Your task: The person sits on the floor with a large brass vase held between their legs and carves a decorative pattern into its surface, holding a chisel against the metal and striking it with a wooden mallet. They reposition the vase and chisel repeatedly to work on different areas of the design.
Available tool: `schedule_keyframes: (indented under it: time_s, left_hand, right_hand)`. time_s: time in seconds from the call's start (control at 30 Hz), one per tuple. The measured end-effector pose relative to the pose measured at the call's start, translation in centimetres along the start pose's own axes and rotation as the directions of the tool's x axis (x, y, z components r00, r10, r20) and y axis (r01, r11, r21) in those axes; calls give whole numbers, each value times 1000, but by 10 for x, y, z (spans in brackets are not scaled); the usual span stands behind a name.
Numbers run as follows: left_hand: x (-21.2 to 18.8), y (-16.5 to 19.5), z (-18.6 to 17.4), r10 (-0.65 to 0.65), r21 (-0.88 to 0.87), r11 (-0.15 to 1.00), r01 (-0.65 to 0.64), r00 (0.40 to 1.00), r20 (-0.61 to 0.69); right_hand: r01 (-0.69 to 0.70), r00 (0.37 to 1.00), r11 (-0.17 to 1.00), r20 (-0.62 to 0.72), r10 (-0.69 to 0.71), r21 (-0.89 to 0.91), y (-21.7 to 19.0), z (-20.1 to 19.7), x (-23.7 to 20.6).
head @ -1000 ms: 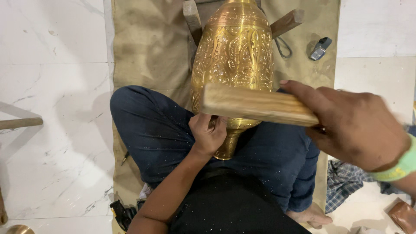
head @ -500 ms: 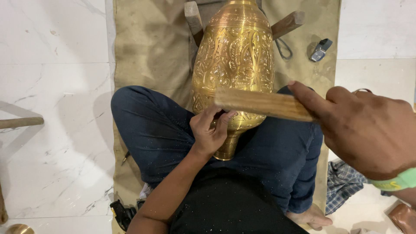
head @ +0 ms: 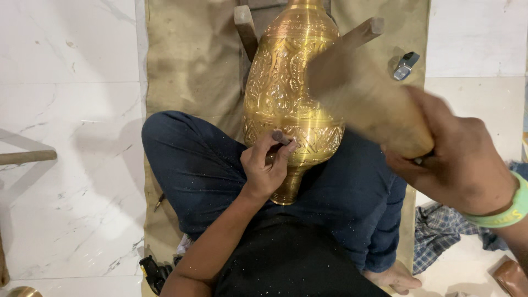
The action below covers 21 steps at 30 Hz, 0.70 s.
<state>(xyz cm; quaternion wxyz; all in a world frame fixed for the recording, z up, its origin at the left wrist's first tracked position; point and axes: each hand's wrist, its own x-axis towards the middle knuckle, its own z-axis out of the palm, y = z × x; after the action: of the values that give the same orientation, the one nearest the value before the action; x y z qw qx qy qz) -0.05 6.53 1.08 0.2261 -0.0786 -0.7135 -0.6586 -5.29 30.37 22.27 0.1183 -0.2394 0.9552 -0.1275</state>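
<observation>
You are in a floor-level metal craft workshop: you sit cross-legged on a tan mat [head: 192, 66] over white marble flooring [head: 66, 110], an engraved brass vase [head: 291, 93] propped on wooden supports [head: 245, 27], metal filings dusting your clothes.

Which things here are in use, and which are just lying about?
In use: left hand holding a chisel against the brass vase; right hand gripping a wooden mallet, blurred.

Lying about: small metal piece on the mat, checked cloth, wooden stick on the floor.
</observation>
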Motion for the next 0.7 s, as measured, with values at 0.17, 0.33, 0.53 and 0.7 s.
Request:
schedule_keyframes:
  time_s: [0.17, 0.33, 0.53, 0.7]
  left_hand:
    - [2, -3, -5, -2, 93, 996, -6, 997, 81]
    - [9, -1, -7, -29, 38, 999, 25, 994, 104]
    - [16, 3, -16, -282, -224, 932, 283, 959, 39]
    - [20, 0, -13, -120, 19, 993, 118, 975, 188]
  right_hand:
    - [-26, 865, 767, 370, 339, -642, -3, 3, 6]
    - [-88, 975, 884, 142, 171, -460, -2, 14, -1]
    - [-52, 959, 986, -268, 95, 160, 44, 69, -28]
    - [81, 877, 549, -322, 358, 832, 34, 169, -29]
